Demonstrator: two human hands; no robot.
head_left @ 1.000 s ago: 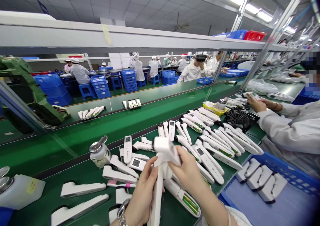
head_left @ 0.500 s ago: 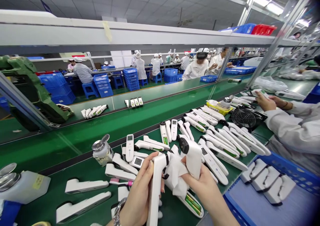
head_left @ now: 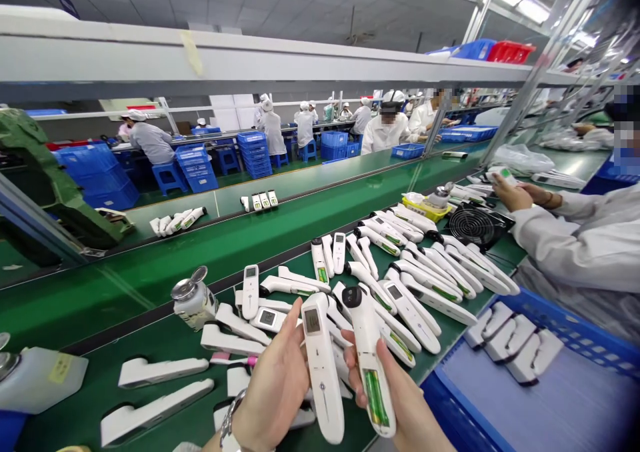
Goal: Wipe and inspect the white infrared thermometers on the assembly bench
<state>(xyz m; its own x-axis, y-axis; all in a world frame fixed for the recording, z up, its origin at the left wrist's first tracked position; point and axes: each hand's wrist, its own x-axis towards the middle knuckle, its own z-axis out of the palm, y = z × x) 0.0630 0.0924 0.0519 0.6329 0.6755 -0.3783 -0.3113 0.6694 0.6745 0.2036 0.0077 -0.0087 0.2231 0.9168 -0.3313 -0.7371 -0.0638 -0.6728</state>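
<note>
My left hand (head_left: 274, 384) holds a white infrared thermometer (head_left: 324, 379) upright, its display and front face turned toward me. Its fingers are partly hidden behind the body. In my right hand (head_left: 395, 389) is a second white infrared thermometer (head_left: 367, 345), black sensor end up, with green batteries (head_left: 376, 399) showing in its uncovered battery compartment. The two held thermometers are side by side, slightly apart. Behind them, many more white thermometers (head_left: 415, 319) lie on the green bench (head_left: 165, 335), several with batteries exposed. A pink-handled brush (head_left: 245, 360) lies left of my left hand.
At right, a blue basket (head_left: 450, 405) holds several thermometers. Metal-capped bottles (head_left: 196, 302) stand at left. A black fan (head_left: 475, 224) and yellow tray (head_left: 425, 207) are farther right. A co-worker's sleeve (head_left: 565, 239) reaches in there. A green conveyor belt (head_left: 225, 255) runs behind the bench.
The left thermometer has turned from its side to its front. The right one has turned to show its batteries. The white cloth in my right hand is no longer visible. The view has shifted slightly.
</note>
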